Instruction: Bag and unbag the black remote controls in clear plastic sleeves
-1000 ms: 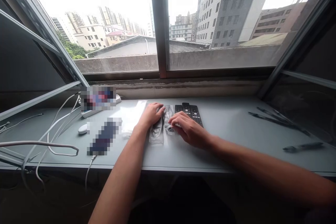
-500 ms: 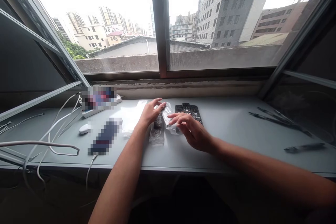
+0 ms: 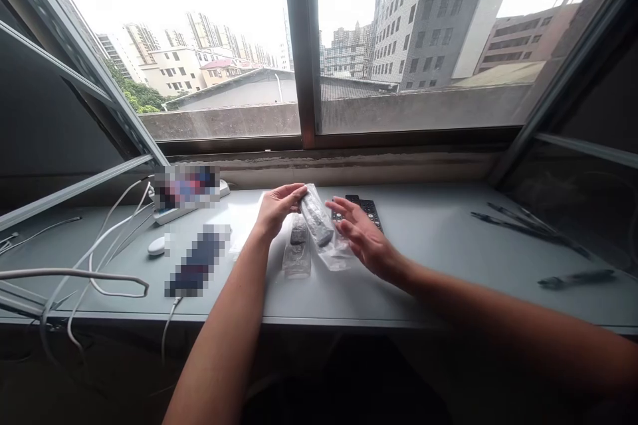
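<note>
My left hand (image 3: 279, 209) pinches the top end of a remote control in a clear plastic bag (image 3: 318, 216), which slants down to the right above the desk. The loose end of that bag hangs towards me. My right hand (image 3: 366, 236) is open just right of it, fingers spread; whether a fingertip touches the plastic I cannot tell. Below lies another bagged remote (image 3: 298, 252) on the desk. Behind my right hand are bare black remotes (image 3: 369, 210), side by side and partly hidden by my fingers.
Left of my arm lie white sheets or bags (image 3: 244, 212), a blurred-out phone-like item (image 3: 199, 262) on a cable, a white mouse-like object (image 3: 157, 246) and a white power strip (image 3: 189, 208). Several dark pens (image 3: 523, 229) lie on the desk (image 3: 438, 265) at right. A window (image 3: 309, 46) stands behind.
The bagged remote has been lifted and turned more towards me in my left hand. My right hand has let go of the bag and moved right, its fingers opening.
</note>
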{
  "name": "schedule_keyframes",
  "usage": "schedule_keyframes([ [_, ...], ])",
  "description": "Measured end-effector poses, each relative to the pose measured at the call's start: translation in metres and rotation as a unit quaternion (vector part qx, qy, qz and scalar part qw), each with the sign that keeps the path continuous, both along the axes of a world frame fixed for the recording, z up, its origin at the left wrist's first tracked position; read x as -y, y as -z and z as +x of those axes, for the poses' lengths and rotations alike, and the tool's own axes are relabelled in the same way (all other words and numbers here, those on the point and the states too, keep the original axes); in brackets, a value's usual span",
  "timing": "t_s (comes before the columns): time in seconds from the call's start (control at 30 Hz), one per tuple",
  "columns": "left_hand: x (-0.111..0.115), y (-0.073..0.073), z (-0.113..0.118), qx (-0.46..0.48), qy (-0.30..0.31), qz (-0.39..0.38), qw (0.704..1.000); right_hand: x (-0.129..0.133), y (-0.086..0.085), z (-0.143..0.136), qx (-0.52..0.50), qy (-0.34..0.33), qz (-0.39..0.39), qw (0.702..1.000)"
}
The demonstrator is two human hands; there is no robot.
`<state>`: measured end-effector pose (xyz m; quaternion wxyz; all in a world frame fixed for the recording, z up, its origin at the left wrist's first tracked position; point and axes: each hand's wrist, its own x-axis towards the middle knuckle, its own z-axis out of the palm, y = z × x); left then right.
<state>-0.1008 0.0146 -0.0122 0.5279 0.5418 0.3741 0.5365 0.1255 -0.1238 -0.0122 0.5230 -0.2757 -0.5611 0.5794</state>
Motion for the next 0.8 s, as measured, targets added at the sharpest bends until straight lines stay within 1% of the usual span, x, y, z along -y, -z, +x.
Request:
schedule_keyframes([
  [0.07,0.003,-0.001,0.002,-0.034,0.011,0.005,0.999,0.0,-0.003,-0.004,-0.04,-0.069,-0.096,0.992],
  [0.13,0.007,-0.003,0.004,-0.056,0.021,0.017,0.998,-0.001,-0.004,-0.005,-0.058,-0.126,-0.165,0.977],
  [0.2,0.011,-0.005,0.006,-0.075,0.032,0.029,0.996,-0.002,-0.003,-0.004,-0.043,-0.155,-0.209,0.965],
  [0.27,0.015,-0.008,0.008,-0.094,0.045,0.028,0.994,-0.003,-0.002,-0.002,-0.019,-0.17,-0.234,0.957],
  [0.37,0.016,-0.009,0.008,-0.122,0.074,-0.001,0.99,-0.003,0.001,0.0,-0.011,-0.179,-0.235,0.955],
  [0.43,0.015,-0.009,0.008,-0.129,0.079,-0.009,0.988,-0.002,0.002,0.0,-0.017,-0.18,-0.228,0.957],
  [0.5,0.012,-0.007,0.008,-0.132,0.074,0.002,0.989,-0.002,0.004,-0.001,-0.017,-0.184,-0.228,0.956],
  [0.63,0.008,-0.004,0.007,-0.115,0.083,0.033,0.989,-0.001,0.004,-0.002,-0.012,-0.18,-0.232,0.956],
  [0.8,0.007,-0.003,0.006,-0.101,0.045,0.035,0.993,-0.001,0.002,-0.003,-0.017,-0.166,-0.24,0.956],
])
